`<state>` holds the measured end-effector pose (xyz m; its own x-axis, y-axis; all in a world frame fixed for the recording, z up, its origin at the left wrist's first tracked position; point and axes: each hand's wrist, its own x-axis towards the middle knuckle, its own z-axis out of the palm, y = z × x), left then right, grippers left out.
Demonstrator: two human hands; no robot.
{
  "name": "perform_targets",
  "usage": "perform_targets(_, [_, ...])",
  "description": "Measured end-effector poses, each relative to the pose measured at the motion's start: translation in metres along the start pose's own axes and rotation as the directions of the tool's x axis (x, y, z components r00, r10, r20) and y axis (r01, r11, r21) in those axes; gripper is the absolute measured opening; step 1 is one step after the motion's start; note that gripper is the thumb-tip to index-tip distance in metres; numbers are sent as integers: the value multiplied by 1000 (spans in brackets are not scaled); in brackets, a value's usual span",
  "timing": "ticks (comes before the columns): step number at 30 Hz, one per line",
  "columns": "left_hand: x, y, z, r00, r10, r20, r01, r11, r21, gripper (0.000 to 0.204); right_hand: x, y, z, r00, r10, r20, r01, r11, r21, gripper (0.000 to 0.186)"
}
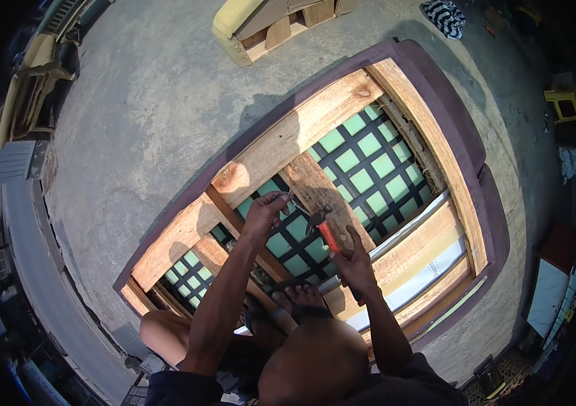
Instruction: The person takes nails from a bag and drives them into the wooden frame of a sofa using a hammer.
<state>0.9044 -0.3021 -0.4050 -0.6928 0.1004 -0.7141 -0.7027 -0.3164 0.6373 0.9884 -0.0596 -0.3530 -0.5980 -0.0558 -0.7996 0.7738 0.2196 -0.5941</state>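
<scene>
My right hand (356,268) is wrapped round the handle of a claw hammer (328,237), orange and black with a dark metal head. The hammer's head is over a wooden crosspiece (318,191) of an upturned sofa frame (281,132). To the left, my left hand (266,215) is closed in a pinch beside that crosspiece. A small shiny thing shows at its fingertips, too small to name. Black webbing straps (362,162) cross over pale green foam inside the frame, and purple upholstery (444,101) wraps its outside.
My sandalled feet (301,298) are at the frame's near side. Beyond the frame, a yellow padded piece with bare wood (247,34) rests on the concrete floor (132,122). A striped cloth (445,19) lies far right, and a yellow plastic stool (563,106) stands at the right.
</scene>
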Motion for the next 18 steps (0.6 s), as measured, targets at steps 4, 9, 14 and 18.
perform_targets(4, [-16, -8, 21, 985, -82, 154, 51, 980, 194, 19, 23, 5, 28, 987, -146, -62, 157, 961, 228, 39])
perform_targets(9, [-34, -24, 34, 968, -94, 234, 17, 951, 309, 20, 44, -26, 32, 990, -101, -98, 135, 872, 471, 27])
perform_targets(14, [-37, -26, 33, 977, -108, 186, 44, 946, 320, 20, 52, -27, 32, 996, -68, -60, 86, 912, 402, 23])
perform_targets(18, [-37, -21, 37, 988, -73, 137, -2, 876, 482, 20, 62, -19, 34, 994, -102, -37, 108, 916, 386, 27])
